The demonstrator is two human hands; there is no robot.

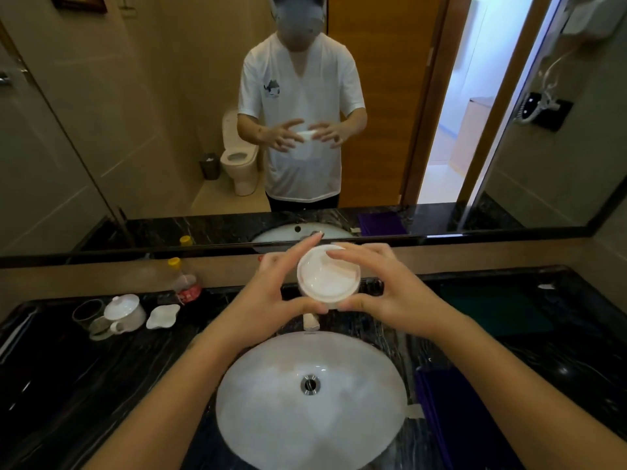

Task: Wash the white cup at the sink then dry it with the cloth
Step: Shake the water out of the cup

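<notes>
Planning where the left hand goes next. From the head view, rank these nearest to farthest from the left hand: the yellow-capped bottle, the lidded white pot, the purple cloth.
1. yellow-capped bottle, just to the left hand's left, at the counter's back.
2. lidded white pot, farther left on the counter.
3. purple cloth, across the sink, on the right.

White cup [328, 279] (purple cloth [451, 412])

I had only the one head-worn view, and it looked forward and steeply down from above the sink [268, 401]. The sink sat close and central, low in view. Beyond it the mirror [135, 113] filled the upper half, facing the lens. No second view overlapped it.
</notes>
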